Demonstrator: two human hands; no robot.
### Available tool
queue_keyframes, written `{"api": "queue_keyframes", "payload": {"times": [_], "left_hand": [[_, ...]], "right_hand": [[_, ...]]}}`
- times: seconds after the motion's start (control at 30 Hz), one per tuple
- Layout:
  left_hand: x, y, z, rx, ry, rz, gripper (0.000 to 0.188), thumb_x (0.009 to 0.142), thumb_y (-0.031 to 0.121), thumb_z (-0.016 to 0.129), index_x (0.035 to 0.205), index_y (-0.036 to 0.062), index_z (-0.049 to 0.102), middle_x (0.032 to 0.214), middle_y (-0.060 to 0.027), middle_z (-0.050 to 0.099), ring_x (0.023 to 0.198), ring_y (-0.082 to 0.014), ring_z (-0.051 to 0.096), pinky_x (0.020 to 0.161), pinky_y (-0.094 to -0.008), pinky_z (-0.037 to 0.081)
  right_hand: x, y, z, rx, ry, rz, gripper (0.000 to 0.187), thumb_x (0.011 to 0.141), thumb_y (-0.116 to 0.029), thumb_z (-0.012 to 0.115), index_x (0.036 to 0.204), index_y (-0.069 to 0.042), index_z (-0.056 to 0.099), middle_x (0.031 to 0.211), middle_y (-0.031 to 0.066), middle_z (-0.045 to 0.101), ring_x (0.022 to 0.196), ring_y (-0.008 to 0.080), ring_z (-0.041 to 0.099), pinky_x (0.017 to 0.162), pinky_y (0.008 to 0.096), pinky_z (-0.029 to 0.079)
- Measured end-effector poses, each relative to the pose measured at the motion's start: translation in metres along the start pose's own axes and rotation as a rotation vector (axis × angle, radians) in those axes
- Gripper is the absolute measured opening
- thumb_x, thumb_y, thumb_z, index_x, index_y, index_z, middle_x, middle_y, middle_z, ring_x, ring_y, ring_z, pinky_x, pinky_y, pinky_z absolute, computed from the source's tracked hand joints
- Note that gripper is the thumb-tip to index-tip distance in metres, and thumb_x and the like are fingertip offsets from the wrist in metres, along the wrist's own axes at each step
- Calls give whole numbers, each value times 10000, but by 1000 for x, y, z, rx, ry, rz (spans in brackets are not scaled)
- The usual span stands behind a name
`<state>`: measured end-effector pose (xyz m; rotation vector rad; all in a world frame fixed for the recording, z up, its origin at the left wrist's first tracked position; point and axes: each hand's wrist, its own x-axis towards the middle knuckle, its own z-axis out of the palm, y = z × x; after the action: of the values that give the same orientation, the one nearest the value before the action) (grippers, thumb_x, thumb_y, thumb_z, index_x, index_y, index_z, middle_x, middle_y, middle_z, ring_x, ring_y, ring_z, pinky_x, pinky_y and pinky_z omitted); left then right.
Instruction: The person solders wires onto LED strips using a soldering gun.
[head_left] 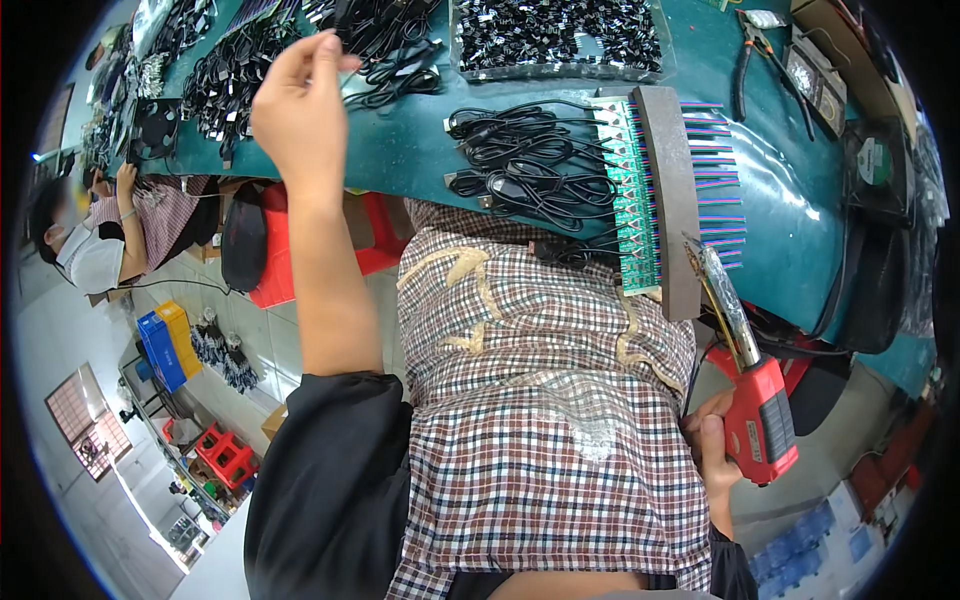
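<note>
My left hand (pixel 303 115) is raised over the table's near edge at the left, beside a bundle of black cables (pixel 395 80). Its thumb and fingers are pinched together; whatever they may hold is too small to make out. Low on the right, my right hand (pixel 712 445) grips a red soldering gun (pixel 758 425), its metal tip pointing up toward a dark grey bar (pixel 668 200). The bar lies across a green circuit board panel (pixel 628 190). Coiled black USB cables (pixel 530 160) run to the panel's left side, and short multicoloured ribbon wires (pixel 715 185) stick out on the right.
A clear tray of small metal-and-black connectors (pixel 560 40) stands at the back. Pliers (pixel 745 65) and a small black fan (pixel 878 170) are at the right. More cable bundles (pixel 230 85) lie far left. Another person (pixel 110 235) sits at the left, near red stools (pixel 275 255).
</note>
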<state>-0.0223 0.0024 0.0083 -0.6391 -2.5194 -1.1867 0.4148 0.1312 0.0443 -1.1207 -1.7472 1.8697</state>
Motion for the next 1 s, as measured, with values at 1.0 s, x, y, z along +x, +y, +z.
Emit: {"api": "queue_keyframes", "payload": {"times": [1.0], "left_hand": [[-120,145,-6,-762,-1492,-297,359,1013,213,408,777,33,611,697,19,563,595,-43,474,531,-196,362]], "right_hand": [[62,-35,48,-124,-107,-189,361,820,148,627,1129,4,508,889,89,612,635,51,489,607,212,428]]}}
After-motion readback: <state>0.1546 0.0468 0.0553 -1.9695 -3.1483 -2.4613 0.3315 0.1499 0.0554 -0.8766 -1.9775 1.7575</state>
